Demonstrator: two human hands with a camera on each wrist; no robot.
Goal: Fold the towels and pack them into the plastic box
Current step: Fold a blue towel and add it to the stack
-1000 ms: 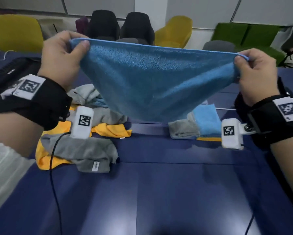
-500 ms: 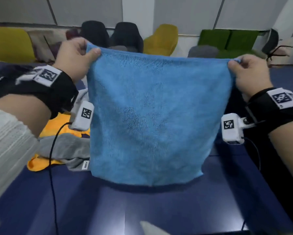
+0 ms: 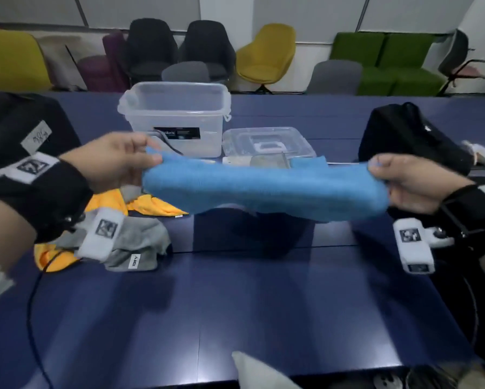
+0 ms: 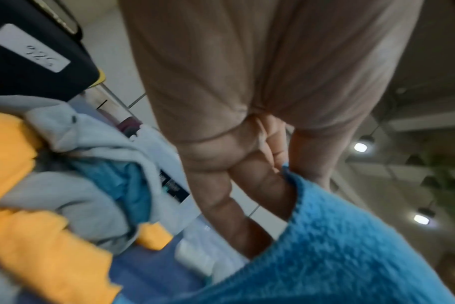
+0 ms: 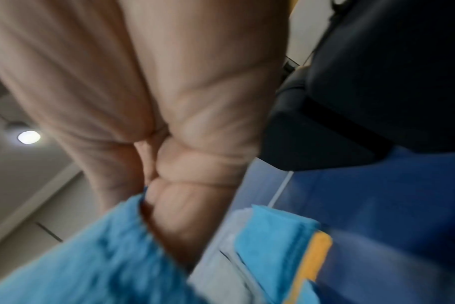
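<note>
A blue towel point(image 3: 263, 189) stretches sideways above the dark blue table point(image 3: 235, 304), held off the surface. My left hand point(image 3: 118, 161) pinches its left corner and my right hand point(image 3: 398, 181) pinches its right corner. The left wrist view shows thumb and fingers point(image 4: 260, 185) nipping the blue towel point(image 4: 338, 246) edge; in the right wrist view the curled fingers point(image 5: 185, 197) hold the blue towel point(image 5: 91, 257) too. The clear plastic box point(image 3: 176, 116) stands open behind the towel, at the back middle. Folded towels point(image 5: 281, 236) lie stacked below my right hand.
The box's clear lid point(image 3: 266, 144) lies right of the box. Loose grey point(image 3: 134, 245) and orange towels point(image 3: 157, 203) are heaped at the left. Black bags sit at the far left point(image 3: 19, 130) and right point(image 3: 409, 136). Chairs line the back wall.
The towel hung upright from both hands before; now both hands have come down and forward, and the towel lies nearly level over the table. The box has come into view.
</note>
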